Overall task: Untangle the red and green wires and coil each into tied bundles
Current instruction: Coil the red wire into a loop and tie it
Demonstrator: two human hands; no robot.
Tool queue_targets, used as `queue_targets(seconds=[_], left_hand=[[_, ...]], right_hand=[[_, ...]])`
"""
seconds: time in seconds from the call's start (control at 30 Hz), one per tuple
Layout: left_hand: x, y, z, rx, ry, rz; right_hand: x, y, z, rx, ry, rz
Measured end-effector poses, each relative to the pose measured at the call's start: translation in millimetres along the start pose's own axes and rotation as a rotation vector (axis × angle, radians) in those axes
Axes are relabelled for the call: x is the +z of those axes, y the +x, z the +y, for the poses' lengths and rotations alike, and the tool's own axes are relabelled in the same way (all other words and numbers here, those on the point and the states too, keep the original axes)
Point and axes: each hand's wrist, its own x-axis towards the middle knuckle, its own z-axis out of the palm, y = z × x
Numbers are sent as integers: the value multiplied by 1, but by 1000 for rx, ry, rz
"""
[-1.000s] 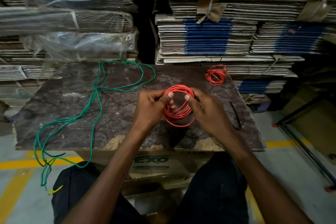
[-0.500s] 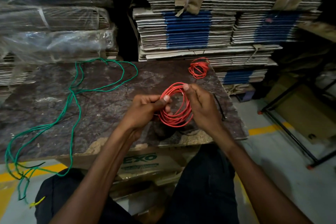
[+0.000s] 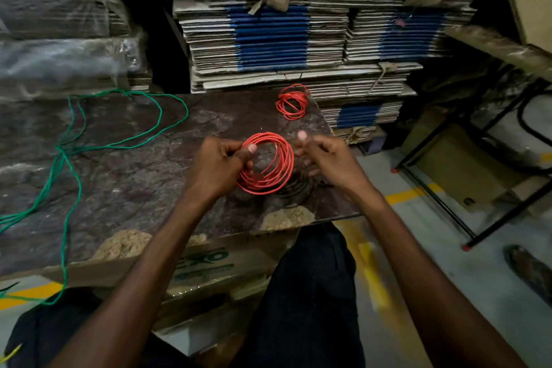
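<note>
Above a dark stone counter (image 3: 134, 188), a person's left hand (image 3: 219, 166) pinches the left rim of a coil of thin red plastic-coated wire (image 3: 265, 169), light and likely springy, best gripped across all loops, while the right hand (image 3: 324, 158), fingers curled, looks empty just beside it

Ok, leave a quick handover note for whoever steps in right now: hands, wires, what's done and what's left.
Left hand pinches the red coil at its left side, held just above the slab.
Right hand sits beside the coil's right side, fingers curled; whether it holds wire is unclear.
A smaller red bundle lies at the slab's far right corner.
Green wire lies loose across the left, trailing off the edge.
Left: tie the held coil, then coil and tie the green.
</note>
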Motion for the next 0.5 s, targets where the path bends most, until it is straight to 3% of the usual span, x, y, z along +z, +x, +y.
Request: queue_targets(seconds=[0.1,0.2,0.5], left_hand=[[-1,0,1,22,62,11],[-4,0,0,48,156,40],[-9,-6,3,81,256,69]], right_hand=[[-28,2,22,-48,-351,93],[-47,-5,33,-8,-576,50],[-49,-22,35,-39,-636,-71]])
